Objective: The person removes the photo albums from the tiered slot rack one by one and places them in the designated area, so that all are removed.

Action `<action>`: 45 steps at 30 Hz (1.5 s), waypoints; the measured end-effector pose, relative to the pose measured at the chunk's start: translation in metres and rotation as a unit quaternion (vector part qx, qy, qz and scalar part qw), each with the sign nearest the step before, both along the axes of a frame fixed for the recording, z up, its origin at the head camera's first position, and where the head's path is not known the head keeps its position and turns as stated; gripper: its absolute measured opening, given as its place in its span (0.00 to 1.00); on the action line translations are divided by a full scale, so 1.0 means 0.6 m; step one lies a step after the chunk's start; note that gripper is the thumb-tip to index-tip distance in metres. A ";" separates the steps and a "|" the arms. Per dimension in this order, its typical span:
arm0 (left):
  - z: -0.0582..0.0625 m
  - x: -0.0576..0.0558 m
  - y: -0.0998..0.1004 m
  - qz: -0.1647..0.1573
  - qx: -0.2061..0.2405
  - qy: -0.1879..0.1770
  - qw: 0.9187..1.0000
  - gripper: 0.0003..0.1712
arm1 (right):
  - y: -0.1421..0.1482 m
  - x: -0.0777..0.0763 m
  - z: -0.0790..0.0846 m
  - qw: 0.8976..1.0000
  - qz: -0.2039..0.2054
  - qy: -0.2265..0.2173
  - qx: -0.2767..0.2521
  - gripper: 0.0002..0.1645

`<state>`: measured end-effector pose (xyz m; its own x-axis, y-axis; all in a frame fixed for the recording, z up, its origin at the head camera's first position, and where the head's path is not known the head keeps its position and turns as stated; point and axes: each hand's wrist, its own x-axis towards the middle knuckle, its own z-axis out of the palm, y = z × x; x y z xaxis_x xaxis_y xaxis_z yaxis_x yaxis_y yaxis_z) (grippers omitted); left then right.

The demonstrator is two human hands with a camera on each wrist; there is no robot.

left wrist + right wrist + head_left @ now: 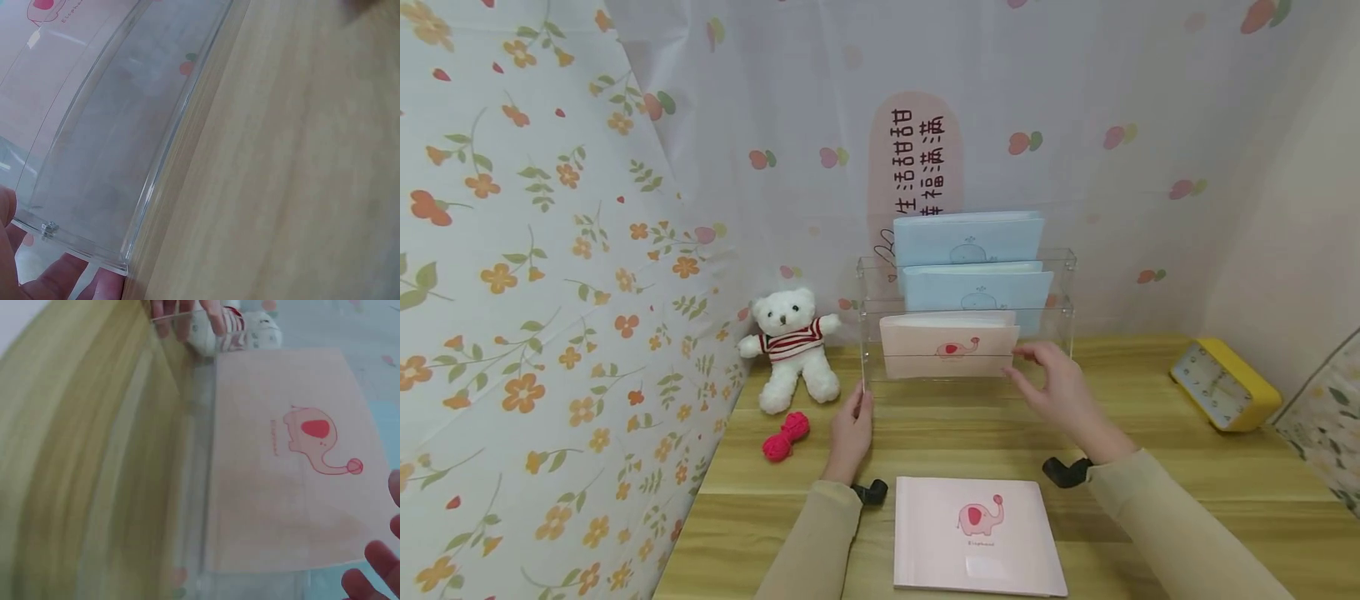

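My left hand (852, 425) holds the left side panel of a clear acrylic rack (867, 333); in the left wrist view its fingers (57, 275) curl around the panel's edge. A pink elephant booklet (951, 367) stands in the rack's front tier. At that booklet's right edge is my right hand (1063, 392), its fingers (380, 556) spread and relaxed in the right wrist view. Two light blue whale booklets, one in the middle tier (977, 287) and one at the back (966, 237), stand behind it. Another pink elephant booklet (940, 533) lies flat near the front.
A white teddy bear (792, 350) in a striped top sits left of the rack, with a pink yarn bundle (786, 436) before it. On the right stands a yellow clock (1225, 385). Patterned cloth (737, 100) hangs behind the wooden table (1150, 367).
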<state>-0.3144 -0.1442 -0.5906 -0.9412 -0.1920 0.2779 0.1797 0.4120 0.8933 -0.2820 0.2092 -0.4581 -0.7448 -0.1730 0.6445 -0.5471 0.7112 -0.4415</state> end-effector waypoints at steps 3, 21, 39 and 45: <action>-0.026 -0.017 -0.005 0.006 -0.009 0.008 1.000 0.32 | -0.002 -0.015 0.019 0.998 -0.029 -0.051 -0.019 0.25; 0.019 0.006 0.005 -0.003 0.008 -0.035 0.999 0.27 | -0.016 -0.071 0.070 0.979 -0.034 -0.184 -0.085 0.44; -0.062 -0.043 -0.014 0.008 -0.001 -0.015 1.000 0.30 | -0.055 -0.107 0.089 0.979 0.013 -0.201 -0.021 0.30; -0.064 -0.043 -0.016 0.005 0.006 -0.014 1.000 0.30 | -0.060 -0.106 0.100 0.975 0.021 -0.222 -0.011 0.27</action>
<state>-0.3400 -0.1537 -0.6290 -0.9466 -0.2038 0.2497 0.1514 0.4027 0.9027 -0.3458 0.1730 -0.3982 -0.9436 -0.1996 0.2641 -0.3275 0.6797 -0.6564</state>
